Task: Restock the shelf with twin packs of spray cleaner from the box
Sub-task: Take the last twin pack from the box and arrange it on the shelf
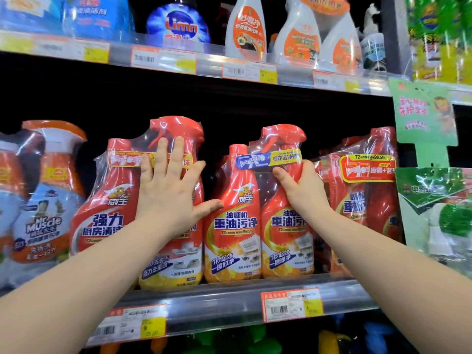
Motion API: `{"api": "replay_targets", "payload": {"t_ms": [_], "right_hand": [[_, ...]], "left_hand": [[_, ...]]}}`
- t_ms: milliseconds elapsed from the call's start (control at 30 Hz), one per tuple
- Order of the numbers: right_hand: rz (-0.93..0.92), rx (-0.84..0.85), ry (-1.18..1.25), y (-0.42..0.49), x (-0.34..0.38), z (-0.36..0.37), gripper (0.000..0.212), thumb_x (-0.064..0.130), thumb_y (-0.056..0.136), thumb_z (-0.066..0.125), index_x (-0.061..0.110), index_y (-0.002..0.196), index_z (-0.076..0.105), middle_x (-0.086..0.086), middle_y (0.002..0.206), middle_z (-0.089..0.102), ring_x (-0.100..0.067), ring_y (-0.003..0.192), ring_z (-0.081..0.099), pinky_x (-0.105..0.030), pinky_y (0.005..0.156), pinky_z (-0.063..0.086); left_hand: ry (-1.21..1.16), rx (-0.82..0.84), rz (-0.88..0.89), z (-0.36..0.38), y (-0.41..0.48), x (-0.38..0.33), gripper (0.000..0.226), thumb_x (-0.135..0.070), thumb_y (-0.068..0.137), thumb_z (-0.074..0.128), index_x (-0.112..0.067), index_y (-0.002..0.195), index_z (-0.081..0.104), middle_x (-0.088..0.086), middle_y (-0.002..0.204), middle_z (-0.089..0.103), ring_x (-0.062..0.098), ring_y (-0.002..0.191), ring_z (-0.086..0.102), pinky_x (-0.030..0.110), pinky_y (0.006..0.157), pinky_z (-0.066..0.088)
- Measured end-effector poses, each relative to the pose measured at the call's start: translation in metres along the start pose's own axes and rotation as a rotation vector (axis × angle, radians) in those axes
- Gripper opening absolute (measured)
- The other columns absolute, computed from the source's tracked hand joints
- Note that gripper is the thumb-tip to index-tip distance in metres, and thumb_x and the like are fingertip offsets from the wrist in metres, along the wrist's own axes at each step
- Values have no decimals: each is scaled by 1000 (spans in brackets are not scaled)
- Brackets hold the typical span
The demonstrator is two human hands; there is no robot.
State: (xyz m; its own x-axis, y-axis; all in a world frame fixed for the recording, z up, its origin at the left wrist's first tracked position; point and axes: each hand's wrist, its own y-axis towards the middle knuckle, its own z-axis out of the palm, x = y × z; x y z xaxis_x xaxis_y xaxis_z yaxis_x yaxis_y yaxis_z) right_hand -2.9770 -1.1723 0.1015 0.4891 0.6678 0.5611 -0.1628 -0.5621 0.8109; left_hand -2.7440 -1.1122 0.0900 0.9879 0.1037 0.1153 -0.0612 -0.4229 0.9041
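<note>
Shelf (229, 300): middle tier, red twin packs along the front edge. Left twin pack (107, 213): left hand (168, 190) flat and spread against it, gripping nothing. Centre twin pack (258, 215): right hand (301, 190) wrapped round its right-hand bottle neck. Risk: slick film may let the pack slip off the edge.

Bright, even store light falls from above and in front, leaving the shelf recesses behind the bottles almost black. White glare streaks the plastic wrap on the red twin packs (258, 213) and the clear price rail (229, 300). The centre is fairly sharp; the top shelf's bottles (245, 29) and the green packs (439, 39) at right are soft and smeared. Shelf lines bow toward the edges from the wide lens.
</note>
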Motion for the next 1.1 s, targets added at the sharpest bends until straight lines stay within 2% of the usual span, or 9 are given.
{"api": "replay_targets", "payload": {"t_ms": [133,267,433,533,667,767,833,967,1100], "right_hand": [[9,26,3,-1,1,-3,55,48,88,57,13,128,43,-4,119,58,-25,111,57,-35,89,45],[5,14,-21,-1,1,-2,58,47,87,58,15,132,40,-7,128,54,-26,117,54,-39,94,45],[-122,-57,-253,-14,11,7,79,40,94,50,15,153,3,-10,159,15,-28,146,16,-46,116,21],[-303,-41,-522,-28,18,8,72,40,96,45,18,153,7,-7,162,2,-26,149,1,-48,118,7],[-704,106,-706,-52,26,23,67,58,89,35,19,143,39,-14,152,35,-31,142,20,-60,106,19],[-851,268,-927,-70,22,35,73,67,78,33,26,137,39,-9,145,47,-35,135,37,-63,98,34],[-864,321,-1007,-77,13,40,79,71,70,35,28,137,38,-7,145,48,-36,135,34,-61,97,39],[-858,326,-1040,-82,7,45,93,72,61,63,26,138,39,-9,145,47,-33,135,25,-57,100,31],[-806,352,-1058,-87,13,45,100,69,54,75,24,137,42,-11,145,47,-38,136,33,-56,98,34]], "left_hand": [[19,1,20,0,1,1,91,-80,75,30,-32,151,13,12,157,-20,33,143,-22,50,114,-11],[7,11,64,5,-7,3,91,-85,74,11,-36,150,2,8,154,-26,28,141,-29,49,113,-16],[-17,64,133,11,-33,11,87,-82,65,-13,-38,140,-19,-2,144,-39,21,137,-36,45,108,-23],[36,59,199,15,-45,21,85,-80,71,-5,-36,143,-16,2,153,-25,24,141,-25,44,110,-18],[45,46,246,17,-59,36,79,-67,81,28,-22,146,25,11,152,33,30,140,18,48,109,12],[36,10,275,16,-67,48,75,-67,85,25,-21,143,31,10,150,36,30,137,22,48,107,17],[43,0,298,18,-73,56,77,-67,81,30,-21,143,32,11,149,38,31,137,23,48,107,18],[42,1,336,22,-81,67,78,-65,77,33,-22,142,33,10,148,40,31,137,24,48,107,18],[23,9,385,24,-89,71,71,-58,77,34,-23,139,35,12,147,41,32,136,26,51,107,22]]}}
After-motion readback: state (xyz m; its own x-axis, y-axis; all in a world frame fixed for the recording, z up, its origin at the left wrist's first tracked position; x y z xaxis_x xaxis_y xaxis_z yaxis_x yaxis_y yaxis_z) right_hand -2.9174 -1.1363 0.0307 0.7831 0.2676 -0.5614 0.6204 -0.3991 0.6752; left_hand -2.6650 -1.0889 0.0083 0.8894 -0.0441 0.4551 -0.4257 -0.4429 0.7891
